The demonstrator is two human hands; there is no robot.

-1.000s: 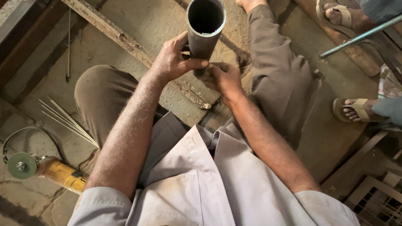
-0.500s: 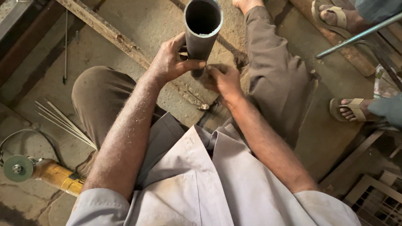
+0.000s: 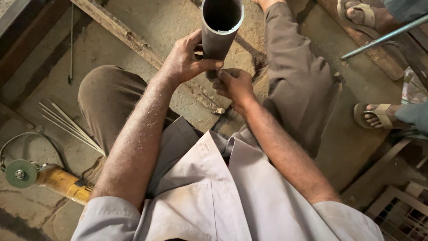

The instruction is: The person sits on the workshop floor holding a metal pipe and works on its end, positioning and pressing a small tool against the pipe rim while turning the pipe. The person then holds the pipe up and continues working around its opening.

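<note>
- Left hand [image 3: 185, 58] grips the grey metal pipe [image 3: 220, 27], which stands upright with its open mouth upward
- Right hand [image 3: 234, 85] pinches the pipe's lower end, just beside the left hand
- Angle grinder [image 3: 44, 178] lies on the floor, well apart to the left

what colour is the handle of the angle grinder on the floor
Yellow, with a dark band near its end; the angle grinder lies at lower left in the head view.
</note>
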